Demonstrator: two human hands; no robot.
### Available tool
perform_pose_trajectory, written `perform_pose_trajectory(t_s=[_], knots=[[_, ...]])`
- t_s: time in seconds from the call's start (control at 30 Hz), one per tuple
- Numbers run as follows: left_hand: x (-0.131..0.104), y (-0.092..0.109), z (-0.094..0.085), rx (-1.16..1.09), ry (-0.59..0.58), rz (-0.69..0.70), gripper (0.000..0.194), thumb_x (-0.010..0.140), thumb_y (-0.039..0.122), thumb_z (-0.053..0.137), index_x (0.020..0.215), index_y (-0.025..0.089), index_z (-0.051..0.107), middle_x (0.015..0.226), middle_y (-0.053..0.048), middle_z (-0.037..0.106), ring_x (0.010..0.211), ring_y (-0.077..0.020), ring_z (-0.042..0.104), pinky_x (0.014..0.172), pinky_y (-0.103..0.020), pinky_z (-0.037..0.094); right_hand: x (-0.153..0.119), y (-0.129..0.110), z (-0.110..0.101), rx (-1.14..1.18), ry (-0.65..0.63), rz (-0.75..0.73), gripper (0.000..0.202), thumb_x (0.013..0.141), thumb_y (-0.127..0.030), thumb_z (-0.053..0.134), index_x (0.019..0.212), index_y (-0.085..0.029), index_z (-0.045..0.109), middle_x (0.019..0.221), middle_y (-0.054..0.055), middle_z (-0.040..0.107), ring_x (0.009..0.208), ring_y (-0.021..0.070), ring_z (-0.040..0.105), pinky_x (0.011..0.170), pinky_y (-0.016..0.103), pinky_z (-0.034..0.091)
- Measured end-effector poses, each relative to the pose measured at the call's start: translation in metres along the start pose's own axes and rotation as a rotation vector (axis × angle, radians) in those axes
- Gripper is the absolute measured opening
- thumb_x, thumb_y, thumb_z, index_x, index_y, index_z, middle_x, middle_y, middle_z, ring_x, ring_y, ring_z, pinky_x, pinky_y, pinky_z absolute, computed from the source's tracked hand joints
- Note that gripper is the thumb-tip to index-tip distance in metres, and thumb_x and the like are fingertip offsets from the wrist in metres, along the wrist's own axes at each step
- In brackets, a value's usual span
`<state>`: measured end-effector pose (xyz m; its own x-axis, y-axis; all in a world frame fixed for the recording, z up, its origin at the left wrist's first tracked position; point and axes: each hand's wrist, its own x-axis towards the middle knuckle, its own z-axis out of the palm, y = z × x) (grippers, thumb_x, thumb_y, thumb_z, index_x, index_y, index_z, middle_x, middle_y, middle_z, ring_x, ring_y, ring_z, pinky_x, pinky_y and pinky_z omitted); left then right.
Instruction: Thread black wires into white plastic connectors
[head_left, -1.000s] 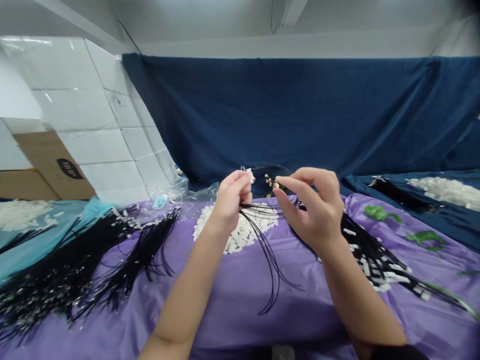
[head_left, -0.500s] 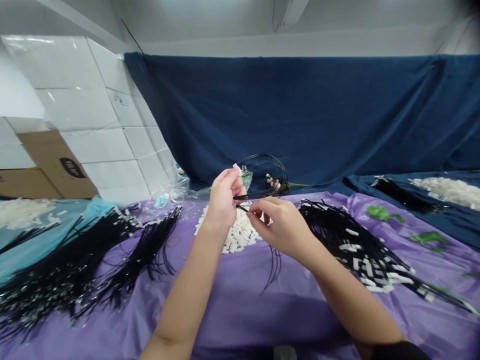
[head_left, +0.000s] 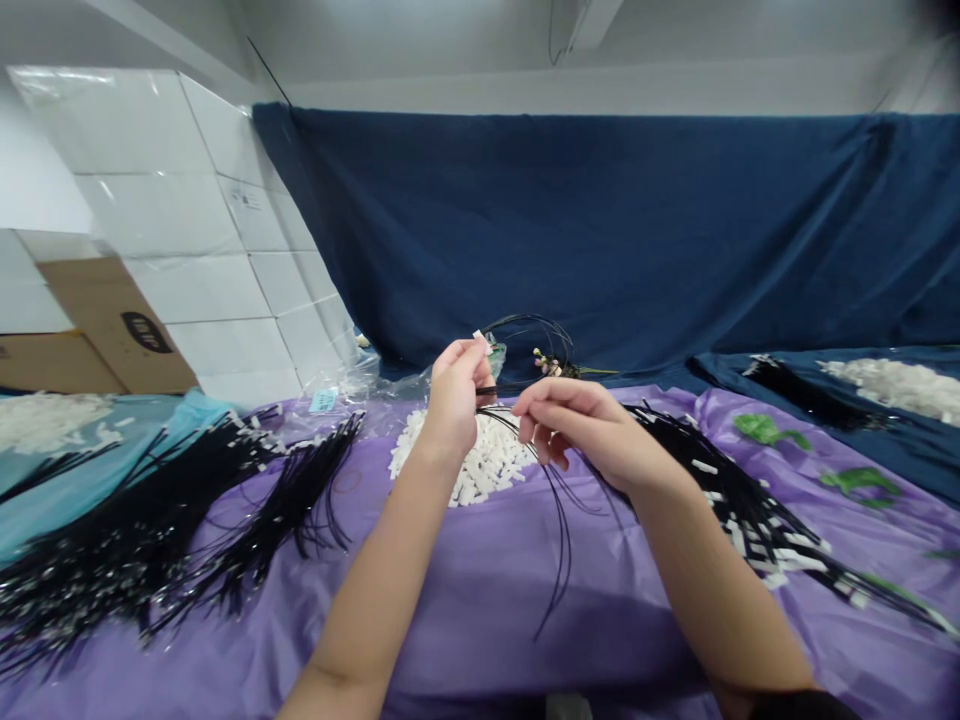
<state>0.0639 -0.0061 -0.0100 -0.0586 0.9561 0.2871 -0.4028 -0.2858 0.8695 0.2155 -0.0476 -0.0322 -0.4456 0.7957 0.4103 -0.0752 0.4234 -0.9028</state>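
Note:
My left hand (head_left: 455,395) is closed around a bundle of thin black cables (head_left: 564,540). A small white connector (head_left: 481,340) pokes out above its thumb and fingertips. Part of the bundle loops up behind and to the right, while loose lengths droop below toward the purple cloth. Just to the right, my right hand (head_left: 577,425) has curled fingers, with thumb and forefinger at the cables near the left hand; their exact grip is partly hidden. Beneath both hands lies a heap of small white connectors (head_left: 487,462).
Purple sheeting (head_left: 465,600) covers the table. Bundles of black cables (head_left: 277,500) lie at left, and another pile (head_left: 739,500) at right. Green pieces (head_left: 859,480) and more white parts (head_left: 900,385) are farther right. White boxes (head_left: 150,215) stand behind left; a blue curtain (head_left: 600,220) hangs behind.
My right hand has moved right, away from the left hand. More cable strands now spread and hang between and below the hands. The left hand has barely shifted.

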Motion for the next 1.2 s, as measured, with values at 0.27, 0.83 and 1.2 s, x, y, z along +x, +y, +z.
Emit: perform_pose_trajectory(t_s=[0.27,0.83,1.2], knots=[[0.003,-0.005,-0.001,-0.023,-0.097,-0.022,0.031,0.08,0.034,0.067,0.07,0.018,0.043,0.055,0.01,0.026,0.041,-0.0028,0.022,0.039,-0.014,0.018,0.0,-0.009,-0.037,0.266,0.432,-0.226,0.017,0.083,-0.036,0.069,0.091,-0.021,0.067,0.072,-0.005,0.057,0.046,0.0051,0.052,0.038,0.016,0.039],[-0.005,-0.005,0.005,-0.04,-0.283,0.108,0.025,0.08,0.036,0.071,0.074,0.017,0.056,0.05,0.01,0.025,0.04,-0.0022,0.023,0.041,-0.017,0.021,-0.017,-0.018,-0.002,-0.504,0.654,-0.545,0.007,0.083,-0.017,0.066,0.078,-0.02,0.069,0.063,-0.002,0.059,0.053,0.0091,0.05,0.048,0.024,0.038],[-0.014,-0.004,0.007,-0.087,-0.379,0.166,0.026,0.073,0.036,0.078,0.078,0.017,0.06,0.053,0.008,0.039,0.039,-0.0014,0.027,0.04,-0.018,0.02,-0.015,-0.019,0.009,-0.861,0.68,-0.609,0.01,0.085,-0.014,0.064,0.077,-0.013,0.07,0.063,0.0,0.061,0.056,0.0076,0.052,0.056,0.022,0.043]])
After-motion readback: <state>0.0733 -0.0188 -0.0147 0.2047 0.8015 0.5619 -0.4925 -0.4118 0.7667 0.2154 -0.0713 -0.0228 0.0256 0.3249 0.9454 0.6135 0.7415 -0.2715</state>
